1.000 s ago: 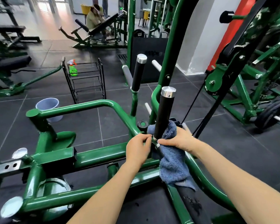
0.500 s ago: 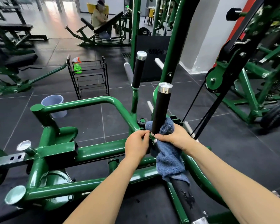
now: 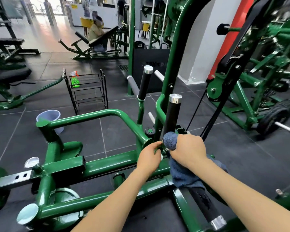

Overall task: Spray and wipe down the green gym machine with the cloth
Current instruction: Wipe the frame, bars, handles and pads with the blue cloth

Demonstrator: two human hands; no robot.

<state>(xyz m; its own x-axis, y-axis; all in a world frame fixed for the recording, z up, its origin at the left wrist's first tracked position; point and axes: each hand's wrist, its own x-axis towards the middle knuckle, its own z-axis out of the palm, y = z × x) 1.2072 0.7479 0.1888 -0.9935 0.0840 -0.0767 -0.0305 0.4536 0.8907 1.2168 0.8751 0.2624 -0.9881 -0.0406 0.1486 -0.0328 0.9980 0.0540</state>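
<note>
Dark rubber gym floor [image 3: 117,131] everywhere, only the head view to go on. Both hands sit at the base of the black upright handle post [image 3: 172,116] on the green tubular gym machine [image 3: 94,166]. Right hand [image 3: 189,149] is closed on the blue terry cloth [image 3: 170,141], bunched against the post; left hand [image 3: 149,156] pinches a small fitting just beside it. Post runs up and away, so I'd guess the right hand wipes upward. Green spray bottle [image 3: 74,80] sits well apart on the black wire rack [image 3: 89,92].
</note>
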